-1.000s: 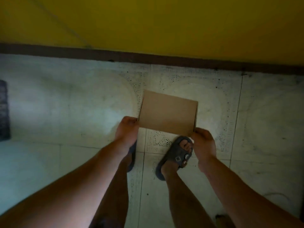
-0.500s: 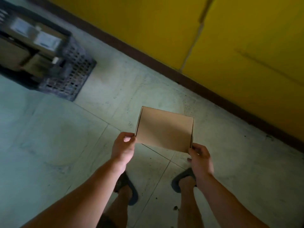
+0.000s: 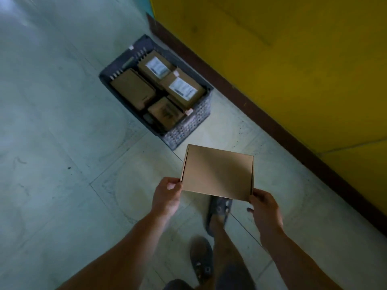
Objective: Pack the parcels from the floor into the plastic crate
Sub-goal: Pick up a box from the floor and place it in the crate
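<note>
I count one plain brown cardboard parcel (image 3: 217,171) held between my two hands, the left hand (image 3: 167,195) and the right hand (image 3: 265,208). There is one dark grey latticed plastic crate (image 3: 189,126) on the floor. Inside it I can make out four brown cardboard parcels: two with white printed labels (image 3: 157,66) (image 3: 181,88), one plain flat parcel (image 3: 133,87), and one small parcel with a dark printed mark (image 3: 166,113). More may lie beneath; I cannot tell. I see two dark sandals, the forward sandal (image 3: 218,210) and the rear sandal (image 3: 201,258).
</note>
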{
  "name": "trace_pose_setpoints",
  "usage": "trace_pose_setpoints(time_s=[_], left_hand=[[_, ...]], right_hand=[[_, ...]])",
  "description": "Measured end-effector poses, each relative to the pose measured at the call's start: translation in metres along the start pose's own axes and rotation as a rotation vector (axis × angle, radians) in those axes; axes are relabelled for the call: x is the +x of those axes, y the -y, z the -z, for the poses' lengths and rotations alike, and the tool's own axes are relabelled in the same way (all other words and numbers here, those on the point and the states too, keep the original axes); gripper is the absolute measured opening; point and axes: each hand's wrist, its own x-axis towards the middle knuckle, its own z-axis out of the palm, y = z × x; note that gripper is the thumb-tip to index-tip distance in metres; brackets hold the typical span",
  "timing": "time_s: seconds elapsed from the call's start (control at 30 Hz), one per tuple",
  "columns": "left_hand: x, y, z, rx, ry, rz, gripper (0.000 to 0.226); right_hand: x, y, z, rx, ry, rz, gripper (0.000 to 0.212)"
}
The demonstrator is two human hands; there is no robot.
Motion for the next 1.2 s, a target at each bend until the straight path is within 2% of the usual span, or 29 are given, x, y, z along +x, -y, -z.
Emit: trace_pose_setpoints(time_s=[0.1,0.2,0.33,0.5,0.63,0.77,0.87,1.0,1.07,1.2], left_hand=[[0.038,-0.030,0.025,0.015,0.017,-0.027,0.008],[0.088,-0.063,0.043,0.024,0.012,-0.022,0.029],[0.167,-0.098,0.068,0.109,0.035,-0.016,0.021],[0.236,-0.139,0.097,0.205,-0.053,0.026,0.029],[0.274,-0.166,0.113,0.309,-0.014,0.042,0.030],[0.309,-0.189,0.126,0.189,-0.014,0.086,0.026],[0.341,-0.206,0.144,0.244,0.097,0.058,0.010],[0.394,-0.218,0.168,0.358,0.248,0.032,0.017],[0.420,-0.214,0.175,0.461,0.299,0.005,0.012],[0.462,-0.199,0.178,0.581,0.340,-0.001,0.009]], right_hand=[[0.015,0.035,-0.038,0.003,0.022,0.030,0.021],[0.035,0.068,-0.078,0.026,0.034,0.010,0.019],[0.062,0.117,-0.136,0.045,0.037,-0.043,0.017],[0.091,0.165,-0.193,-0.009,0.060,-0.103,0.019],[0.107,0.200,-0.228,-0.008,0.019,-0.136,0.020],[0.114,0.228,-0.269,0.001,-0.025,-0.216,0.022],[0.114,0.246,-0.305,0.068,-0.096,-0.298,0.020],[0.113,0.254,-0.361,0.153,-0.211,-0.404,0.024],[0.115,0.252,-0.386,0.183,-0.236,-0.424,0.030],[0.125,0.253,-0.419,0.274,-0.212,-0.487,0.021]])
